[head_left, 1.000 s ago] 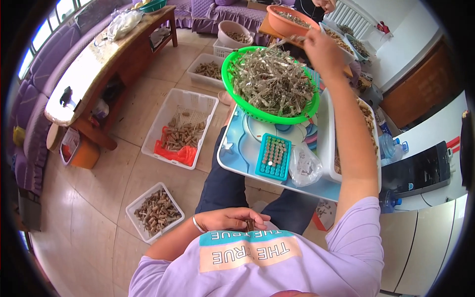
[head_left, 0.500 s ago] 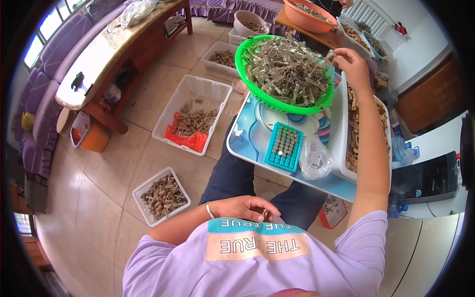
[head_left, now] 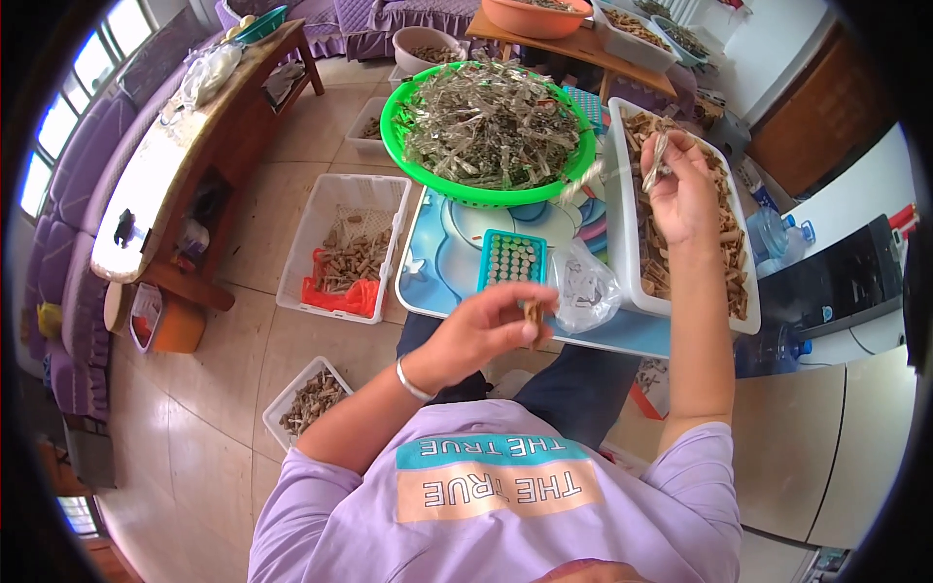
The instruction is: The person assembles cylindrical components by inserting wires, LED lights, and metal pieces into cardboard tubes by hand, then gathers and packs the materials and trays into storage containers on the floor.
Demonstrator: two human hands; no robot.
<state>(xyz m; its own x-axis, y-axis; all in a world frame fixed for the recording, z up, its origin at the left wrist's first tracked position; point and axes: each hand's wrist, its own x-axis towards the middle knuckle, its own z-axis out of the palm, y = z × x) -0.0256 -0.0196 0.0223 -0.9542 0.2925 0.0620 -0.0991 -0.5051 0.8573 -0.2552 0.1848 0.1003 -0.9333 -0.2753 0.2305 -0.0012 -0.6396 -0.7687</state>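
Two hands (head_left: 486, 325) (head_left: 683, 202) pinch a stubby brown piece (head_left: 532, 317) and twisted glossy strip (head_left: 658, 161).

Stuff count: mostly ones, a couple of twos

On our counter (head_left: 449, 238) we've got one green basket (head_left: 476, 194), one long white tub (head_left: 624, 223), one clear bag (head_left: 586, 291) and two gridded trays: a teal tray (head_left: 515, 234), a blue tray (head_left: 583, 100). Two hands, left hand (head_left: 491, 330) and right hand (head_left: 680, 189). Basins? We see one orange basin (head_left: 535, 21), one pink basin (head_left: 413, 60). The brown bits (head_left: 651, 262) and shiny strips (head_left: 496, 126) overlap too much for us to count.
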